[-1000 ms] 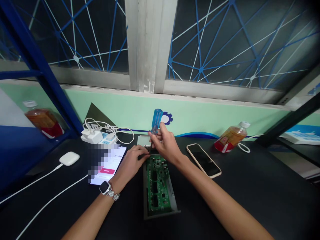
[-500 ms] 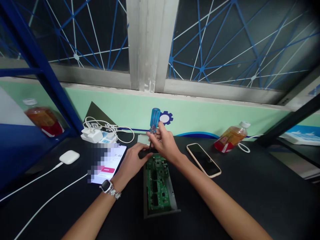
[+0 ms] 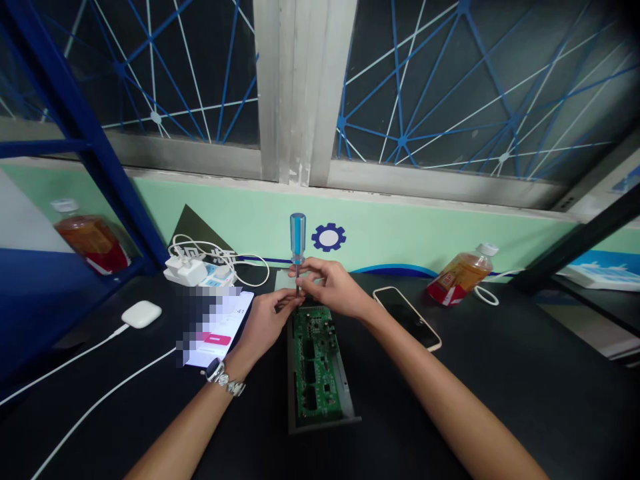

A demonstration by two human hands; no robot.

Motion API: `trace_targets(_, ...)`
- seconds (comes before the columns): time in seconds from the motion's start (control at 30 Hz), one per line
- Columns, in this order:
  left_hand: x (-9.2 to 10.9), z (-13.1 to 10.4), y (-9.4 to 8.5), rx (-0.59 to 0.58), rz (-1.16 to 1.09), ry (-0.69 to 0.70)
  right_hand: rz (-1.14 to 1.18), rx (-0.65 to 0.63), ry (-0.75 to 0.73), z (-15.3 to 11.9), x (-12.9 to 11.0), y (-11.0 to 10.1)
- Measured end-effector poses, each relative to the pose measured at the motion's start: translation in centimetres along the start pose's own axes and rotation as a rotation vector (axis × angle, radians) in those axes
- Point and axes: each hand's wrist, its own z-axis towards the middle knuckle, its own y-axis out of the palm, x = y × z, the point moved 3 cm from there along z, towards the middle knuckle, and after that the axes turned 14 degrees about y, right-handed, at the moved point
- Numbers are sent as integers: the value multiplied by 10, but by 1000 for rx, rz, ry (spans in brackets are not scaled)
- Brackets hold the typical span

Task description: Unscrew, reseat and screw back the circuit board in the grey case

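Observation:
A screwdriver (image 3: 298, 239) with a blue, clear handle stands upright over the far end of a green circuit board (image 3: 320, 373) in a grey metal tray (image 3: 330, 425). The thumb and fingers of my right hand (image 3: 333, 283) close around its shaft, just below the handle. Beside the shaft's lower end, my left hand (image 3: 267, 323) has thumb and forefinger pinched together at the board's far edge. What lies in that pinch is too small to tell, and the fingers hide the screwdriver's tip. A watch (image 3: 216, 370) is on my left wrist.
Left of the board lies a lit phone (image 3: 225, 333), partly blurred out. Farther left are a white earbud case (image 3: 142, 314), a power strip (image 3: 217, 275) and cables. On the right are a dark phone (image 3: 413, 320) and a drink bottle (image 3: 457, 277). A wall stands behind.
The screwdriver has gone from a slight tilt to upright, its handle shifting left. My right hand has slid down from near the handle onto the shaft. My left hand stays at the board's far end.

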Motion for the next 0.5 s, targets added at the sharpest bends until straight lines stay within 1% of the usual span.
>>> trace_targets(0.1, 5, 2, -1, -58, 9, 18, 86, -89, 41, 0, 0, -1)
trace_targets(0.17, 8, 2, -1, -83, 19, 44, 105, -87, 65, 1, 1, -1)
trace_targets(0.23, 10, 2, 0, -85, 29, 68, 91, -43, 58, 2, 2, -1)
trace_targets(0.3, 10, 2, 2, -42, 54, 78, 67, 12, 35, 4, 4, -2)
trace_targets(0.43, 8, 2, 5, 104, 150, 69, 28, 99, 1, 5, 9, -2)
trace_targets(0.5, 5, 2, 7, 136, 176, 62, 2, 146, -20, 5, 9, -1)
